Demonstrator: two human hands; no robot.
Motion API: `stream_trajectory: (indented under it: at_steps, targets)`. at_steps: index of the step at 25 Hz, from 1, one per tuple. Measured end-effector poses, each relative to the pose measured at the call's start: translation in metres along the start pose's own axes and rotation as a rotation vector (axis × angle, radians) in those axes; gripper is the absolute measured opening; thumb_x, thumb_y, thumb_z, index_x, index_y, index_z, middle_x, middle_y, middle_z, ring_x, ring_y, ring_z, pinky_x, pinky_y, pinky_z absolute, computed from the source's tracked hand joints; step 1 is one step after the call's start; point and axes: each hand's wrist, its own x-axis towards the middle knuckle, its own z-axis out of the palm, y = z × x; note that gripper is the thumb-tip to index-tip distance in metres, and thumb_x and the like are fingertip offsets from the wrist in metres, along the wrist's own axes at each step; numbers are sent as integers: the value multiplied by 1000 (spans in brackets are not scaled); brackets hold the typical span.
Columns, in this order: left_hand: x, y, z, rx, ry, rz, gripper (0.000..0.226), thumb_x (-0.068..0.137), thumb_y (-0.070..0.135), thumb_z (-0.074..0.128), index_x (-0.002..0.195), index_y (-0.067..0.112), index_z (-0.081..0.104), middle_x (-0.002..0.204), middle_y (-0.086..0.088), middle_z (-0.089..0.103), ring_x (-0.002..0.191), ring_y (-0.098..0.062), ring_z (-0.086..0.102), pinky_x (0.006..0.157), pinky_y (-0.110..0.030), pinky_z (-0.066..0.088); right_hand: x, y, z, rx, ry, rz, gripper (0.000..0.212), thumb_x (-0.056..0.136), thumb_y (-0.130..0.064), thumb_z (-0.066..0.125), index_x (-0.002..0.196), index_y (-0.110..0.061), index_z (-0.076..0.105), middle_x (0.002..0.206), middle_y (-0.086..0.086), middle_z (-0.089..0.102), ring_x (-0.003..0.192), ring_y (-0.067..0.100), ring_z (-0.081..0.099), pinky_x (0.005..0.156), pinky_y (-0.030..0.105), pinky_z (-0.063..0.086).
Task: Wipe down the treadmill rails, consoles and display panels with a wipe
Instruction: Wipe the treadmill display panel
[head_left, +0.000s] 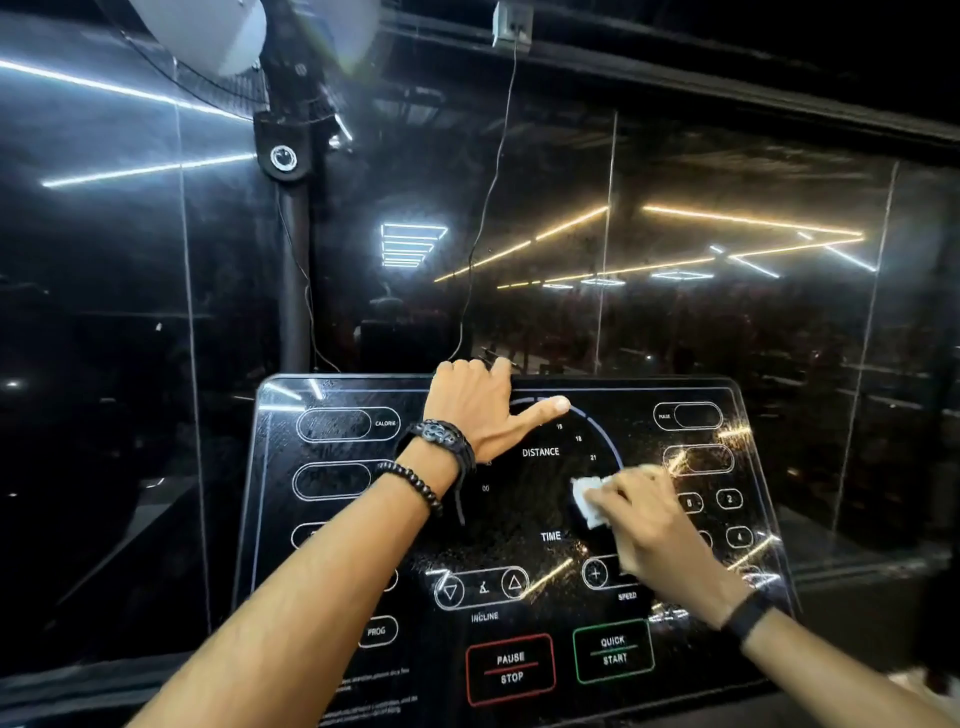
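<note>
The glossy black display panel (291, 519) carries white labels: CALORIE, DISTANCE, TIME, INCLINE, SPEED and PROG. A red-outlined button (510, 667) reads PAUSE STOP; a green-outlined button (613, 650) reads QUICK START. Dial numbers 18, 21 and 00 are legible, plus key numbers 2 and 4.

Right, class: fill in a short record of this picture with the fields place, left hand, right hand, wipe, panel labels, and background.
place: treadmill display panel, black and glossy
left hand: left hand grips the panel's top edge, thumb lying on the glass; bracelets on the wrist
right hand: right hand presses a wipe on the panel; dark band on the wrist
wipe: white wipe, right of centre, between DISTANCE and TIME
panel labels: CALORIE, DISTANCE, TIME, INCLINE, SPEED, PROG, PAUSE STOP, QUICK START
background: dark glass wall reflecting strip lights; fan top left
</note>
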Motion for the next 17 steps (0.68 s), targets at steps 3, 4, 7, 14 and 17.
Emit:
stream_trajectory:
  at_steps: [3, 4, 7, 14, 17]
  targets:
    - [-2, 1, 8, -10, 54, -4, 81, 77, 90, 2, 88, 20, 41, 93, -4, 60, 86, -25, 55, 82, -40, 37, 4, 20, -11, 36, 93, 190, 46, 71, 18, 72, 103, -14, 67, 89, -2, 59, 86, 12, 49, 89, 31, 27]
    - [-2, 0, 9, -8, 47, 12, 78, 79, 89, 5, 89, 20, 39, 95, -5, 61, 87, -26, 55, 83, -40, 37, 6, 15, -12, 73, 148, 355, 43, 74, 18, 72, 104, -14, 69, 88, -1, 57, 85, 12, 46, 88, 31, 26]
    - [-2, 0, 9, -2, 39, 21, 75, 83, 87, 10, 93, 21, 42, 99, -7, 63, 89, -27, 56, 84, -41, 38, -17, -22, 6, 41, 87, 162, 50, 71, 18, 59, 107, -16, 59, 87, 1, 55, 85, 16, 48, 86, 33, 29]
    - [-4, 4, 11, 40, 14, -5, 88, 82, 86, 7, 107, 16, 55, 102, -8, 62, 93, -28, 55, 87, -42, 38, 13, -17, 6, 117, 175, 467, 47, 81, 17, 59, 122, -7, 67, 88, 3, 54, 86, 16, 48, 85, 33, 29]
    - [-7, 4, 13, 54, 14, -15, 88, 83, 86, 7, 107, 16, 55, 104, -8, 61, 94, -27, 53, 89, -41, 37, 16, -12, 5, 50, 73, 27, 42, 88, -1, 50, 127, -11, 61, 91, 3, 57, 86, 22, 53, 88, 33, 32]
